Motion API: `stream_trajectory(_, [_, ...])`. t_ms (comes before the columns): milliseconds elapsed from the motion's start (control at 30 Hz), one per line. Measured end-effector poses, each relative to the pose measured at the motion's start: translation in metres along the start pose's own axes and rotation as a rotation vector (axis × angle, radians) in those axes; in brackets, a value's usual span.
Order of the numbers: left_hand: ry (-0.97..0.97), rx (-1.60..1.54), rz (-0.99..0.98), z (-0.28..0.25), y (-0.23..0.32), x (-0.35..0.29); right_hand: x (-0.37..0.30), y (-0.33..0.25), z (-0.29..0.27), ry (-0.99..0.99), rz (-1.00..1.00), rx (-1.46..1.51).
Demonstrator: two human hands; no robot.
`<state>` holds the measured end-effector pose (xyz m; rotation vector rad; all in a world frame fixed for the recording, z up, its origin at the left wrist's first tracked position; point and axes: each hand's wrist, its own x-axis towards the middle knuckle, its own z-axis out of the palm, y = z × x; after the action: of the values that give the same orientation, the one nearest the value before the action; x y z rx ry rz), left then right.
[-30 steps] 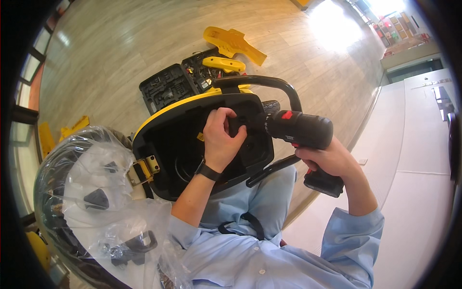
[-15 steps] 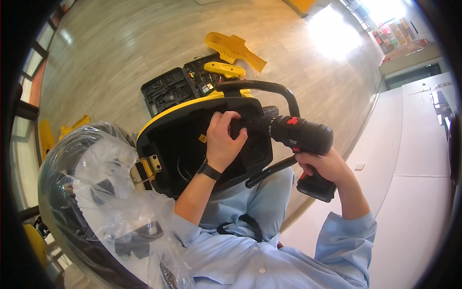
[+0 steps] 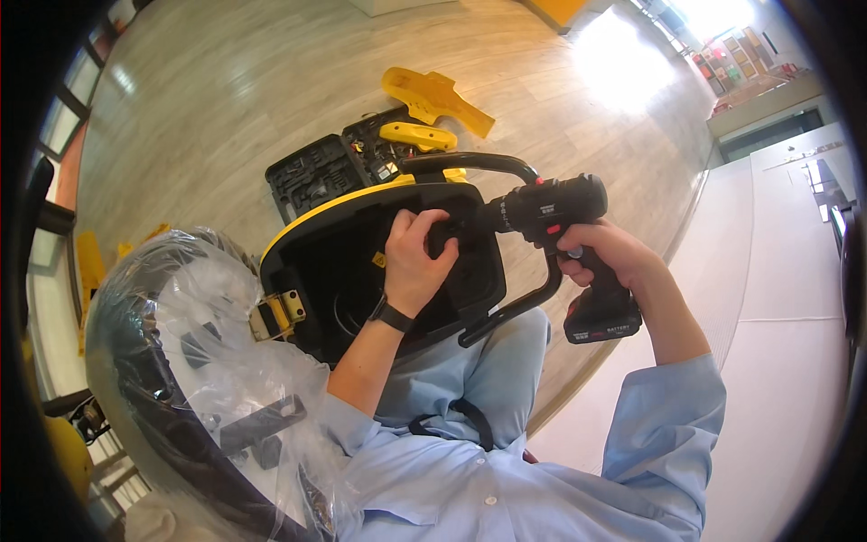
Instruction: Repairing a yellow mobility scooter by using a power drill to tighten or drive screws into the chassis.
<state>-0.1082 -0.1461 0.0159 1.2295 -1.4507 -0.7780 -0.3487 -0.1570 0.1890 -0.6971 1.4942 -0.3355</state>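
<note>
Gripping a black cordless drill in the right hand, pointing leftward over the right end of a black, yellow-edged tub, beside a bent black tube. Reaching into the tub with the left hand half-curled; too dark inside to tell whether pinching anything. Beyond, on the floor: an open black tool case and a yellow panel.

The floor is light brown wood. On it lies an open black tool box. A big yellow piece is by the tool box's far edge. Smaller yellow parts lie well to its left.
</note>
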Motion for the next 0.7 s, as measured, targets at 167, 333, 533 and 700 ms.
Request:
stream_trajectory(167, [0.019, 0.029, 0.048, 0.004, -0.004, 0.001, -0.008, 0.016, -0.005, -0.112, 0.007, 0.080])
stream_trajectory(333, [-0.057, 0.015, 0.004, -0.005, 0.000, 0.004, -0.017, 0.031, 0.003, -0.036, -0.077, 0.057])
stream_trajectory(533, [-0.024, 0.072, 0.083, 0.000, -0.006, 0.003, -0.014, 0.025, 0.019, 0.032, -0.181, -0.141])
stream_trajectory(700, [-0.043, 0.063, 0.087, -0.002, -0.006, 0.001, -0.005, 0.003, 0.024, 0.003, -0.181, -0.315])
